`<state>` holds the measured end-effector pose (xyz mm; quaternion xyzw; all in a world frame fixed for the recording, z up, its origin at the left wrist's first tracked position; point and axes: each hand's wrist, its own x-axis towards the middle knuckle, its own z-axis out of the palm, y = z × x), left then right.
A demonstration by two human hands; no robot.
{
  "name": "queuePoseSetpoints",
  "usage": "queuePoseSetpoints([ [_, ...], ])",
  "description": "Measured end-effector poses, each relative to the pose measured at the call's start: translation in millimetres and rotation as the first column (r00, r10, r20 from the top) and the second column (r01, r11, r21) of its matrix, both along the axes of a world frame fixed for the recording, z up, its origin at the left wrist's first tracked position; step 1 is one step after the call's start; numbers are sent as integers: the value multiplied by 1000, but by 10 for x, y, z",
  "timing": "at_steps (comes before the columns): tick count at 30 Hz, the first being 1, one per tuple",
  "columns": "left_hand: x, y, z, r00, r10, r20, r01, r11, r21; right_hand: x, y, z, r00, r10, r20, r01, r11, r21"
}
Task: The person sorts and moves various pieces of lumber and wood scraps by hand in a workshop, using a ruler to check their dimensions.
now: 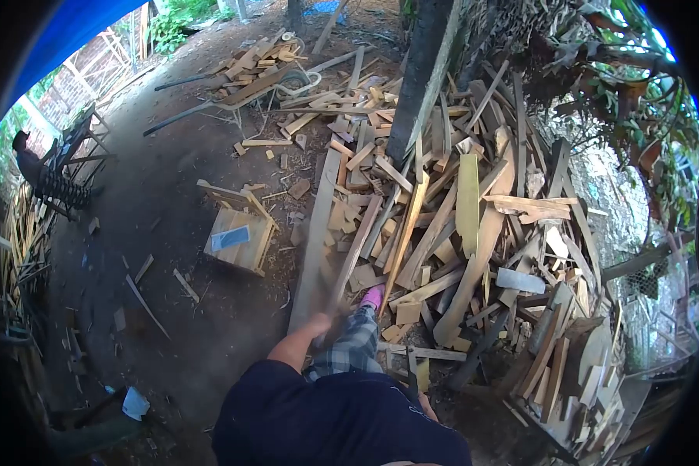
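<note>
My left hand (pixel 319 323) reaches forward, smeared by motion, at the lower end of a narrow weathered board (pixel 363 237). That end of the board is blurred too, and I cannot tell whether the fingers grip it. Beside it lies a long grey plank (pixel 318 233). Only a small part of my right hand (pixel 426 407) shows, low beside my dark shirt, its fingers hidden. Close to it a dark, narrow, blade-like piece (pixel 412 371) points up. My foot in a pink shoe (pixel 373 296) stands at the edge of the scrap wood pile (pixel 443 210).
A small wooden stool-like piece (pixel 241 237) with a phone-like flat object (pixel 231 238) stands on the dirt. Behind is a wheelbarrow (pixel 245 97) loaded with wood. A post (pixel 421 78) rises from the pile. Cut offcuts (pixel 551 369) stand at right; a person (pixel 31 159) sits far left.
</note>
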<state>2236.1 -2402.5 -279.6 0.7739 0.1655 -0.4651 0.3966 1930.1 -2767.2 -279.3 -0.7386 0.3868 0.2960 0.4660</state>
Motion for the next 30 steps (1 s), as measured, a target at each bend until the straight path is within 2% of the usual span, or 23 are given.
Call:
queuePoseSetpoints([
  [3,-138,90,-239,998,64,9,-64,998,10,-104,-16,-183,999,2,-54,-1,1000,10],
  [5,-162,158,-342,997,-48,-56,52,996,72,-120,-38,-183,997,5,-76,-4,1000,18],
  [8,-111,203,-72,996,-91,-18,92,993,76,-43,-66,-106,995,-55,-79,51,997,-55],
  [10,-151,349,-521,995,-74,66,71,996,56,-269,-80,-460,965,262,-7,-261,959,-109],
  [11,-179,500,-870,988,-120,102,119,993,18,-183,-61,-237,964,263,-31,-265,959,-96],
  [12,-165,555,-1088,976,-164,145,169,985,-23,-263,5,-362,982,188,-23,-189,973,-132],
  [13,-191,483,-934,964,-236,125,241,970,-29,-253,53,-290,987,161,-29,-163,981,-108],
  [14,-156,455,-643,994,-81,77,83,996,-20,-55,145,145,979,158,-126,-168,983,-75],
  [15,-113,396,-337,995,89,34,-89,996,4,-78,179,120,989,111,-94,-118,990,-76],
  [16,-110,368,-308,998,48,28,-48,999,6,-53,234,225,992,70,-101,-78,994,-74],
  [18,-116,354,-211,989,150,4,-150,989,14,12,320,414,993,105,-59,-110,988,-104],
  [19,-96,354,-151,992,126,1,-126,992,16,0,340,406,992,84,-97,-92,992,-85],
  [21,-8,325,-43,985,-20,-170,23,1000,19,-25,369,253,990,76,-122,-87,993,-85],
  [26,59,220,10,987,-10,-162,16,999,41,34,405,149,981,109,-161,-121,991,-61],
  [30,230,61,228,987,-38,-159,49,996,69,161,381,87,986,123,-116,-132,988,-75],
])
